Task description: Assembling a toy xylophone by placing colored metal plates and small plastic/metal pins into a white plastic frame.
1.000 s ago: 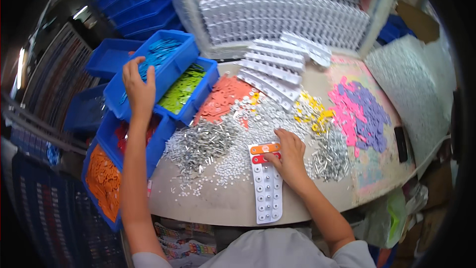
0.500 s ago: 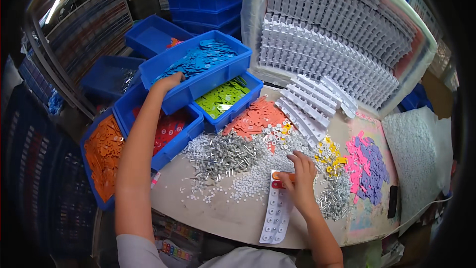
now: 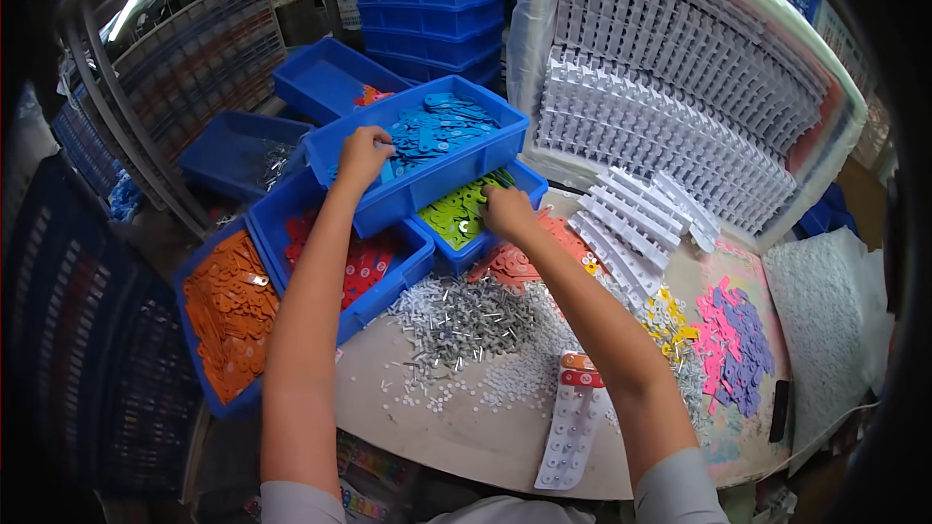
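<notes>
My left hand (image 3: 365, 157) is over the near left part of a blue tray (image 3: 442, 173) filled with flat blue plastic pieces (image 3: 442, 126). Its fingers are curled together; whether a piece is between them I cannot make out. Lower and to the right, my right hand (image 3: 507, 212) reaches into a blue bin of lime-green pieces (image 3: 456, 216), its fingers bent and partly hidden. On the table in front of me lies a white plastic strip (image 3: 571, 442) with rows of round studs. One orange piece (image 3: 579, 362) and one red piece (image 3: 582, 379) sit across its far end.
Blue bins hold orange pieces (image 3: 231, 315) and red pieces (image 3: 364, 267) at left. Metal pins (image 3: 476, 320), coral pieces (image 3: 505, 264), pink pieces (image 3: 715, 344) and purple pieces (image 3: 743, 349) lie heaped on the table. White strips (image 3: 631, 223) are stacked before a large rack (image 3: 680, 107).
My right hand has left the white strip and moved up and left into the green bin. My left hand has lifted a little from the blue pieces. The whole view has shifted slightly.
</notes>
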The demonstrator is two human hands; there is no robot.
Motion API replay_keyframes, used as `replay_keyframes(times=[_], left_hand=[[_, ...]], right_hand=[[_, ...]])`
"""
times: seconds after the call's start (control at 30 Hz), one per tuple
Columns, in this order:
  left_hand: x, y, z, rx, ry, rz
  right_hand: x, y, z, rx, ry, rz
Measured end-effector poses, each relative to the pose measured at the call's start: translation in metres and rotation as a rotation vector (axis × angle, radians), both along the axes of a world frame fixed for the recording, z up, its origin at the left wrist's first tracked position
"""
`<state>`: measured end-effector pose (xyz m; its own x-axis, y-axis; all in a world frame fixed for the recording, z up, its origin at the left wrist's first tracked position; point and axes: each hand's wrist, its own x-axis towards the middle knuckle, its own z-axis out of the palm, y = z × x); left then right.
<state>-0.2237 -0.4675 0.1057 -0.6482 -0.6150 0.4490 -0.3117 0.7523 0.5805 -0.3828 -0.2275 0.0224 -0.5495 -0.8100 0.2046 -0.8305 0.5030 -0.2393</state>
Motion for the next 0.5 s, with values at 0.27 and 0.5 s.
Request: replay_keyframes(times=[0.27, 0.5], left_hand=[[0.009, -0.007, -0.001, -0.077, 0.028, -0.088], [0.008, 0.012, 0.011, 0.292, 0.027, -0.081]], right_hand=[[-0.015, -0.027, 0.002, 0.019, -0.111, 0.044], [-0.018, 0.022, 0.045, -0.332, -1.013, 0.180]])
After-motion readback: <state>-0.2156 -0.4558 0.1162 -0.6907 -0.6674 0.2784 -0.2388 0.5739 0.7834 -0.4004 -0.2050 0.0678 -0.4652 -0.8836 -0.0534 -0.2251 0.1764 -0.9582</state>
